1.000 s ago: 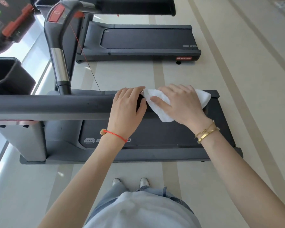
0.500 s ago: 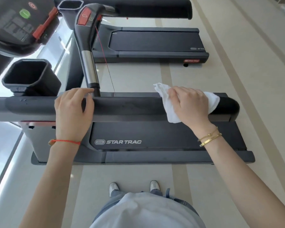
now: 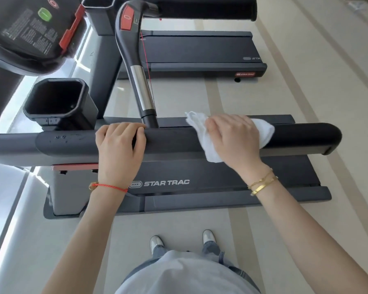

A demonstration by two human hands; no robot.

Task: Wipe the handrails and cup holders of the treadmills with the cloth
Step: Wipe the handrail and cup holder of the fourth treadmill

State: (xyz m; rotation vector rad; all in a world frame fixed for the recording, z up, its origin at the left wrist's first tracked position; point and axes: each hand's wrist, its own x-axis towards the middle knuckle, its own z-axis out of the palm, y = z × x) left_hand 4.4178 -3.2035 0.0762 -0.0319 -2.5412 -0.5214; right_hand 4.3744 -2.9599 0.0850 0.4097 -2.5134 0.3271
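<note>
Holding much as half a second back: handrail (image 3: 172,139) crosses the frame, left hand (image 3: 120,149) still curled over it beside the cup holder (image 3: 60,100); right hand (image 3: 234,139) keeps gripping cloth (image 3: 202,132) on the rail, barely shifted.

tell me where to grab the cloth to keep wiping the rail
Grip the cloth from above, across its middle where it drapes over the rail, as the right hand does. Its loose ends hang off both sides, so a palm-down grip over the top pins it flat.
</note>
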